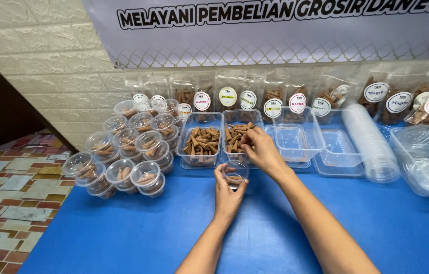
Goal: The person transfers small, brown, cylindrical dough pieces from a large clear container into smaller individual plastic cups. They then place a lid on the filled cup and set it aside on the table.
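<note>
My left hand [228, 195] is wrapped around a small clear round cup [235, 174] that stands on the blue table [138, 228] and holds a few brown cone-shaped sticks. My right hand [259, 147] reaches into a clear rectangular tub [240, 136] of the same brown sticks, with its fingers closed over some of them. A second tub of sticks [201, 142] stands just to the left of it.
Several filled, lidded cups [123, 152] are stacked at the left. Clear pouches with round labels [275, 99] lean against the wall. Empty clear tubs [295, 139], a sleeve of lids [372, 142] and a bag of cups [427, 157] lie at the right. Patterned floor tiles lie beyond the table's left edge.
</note>
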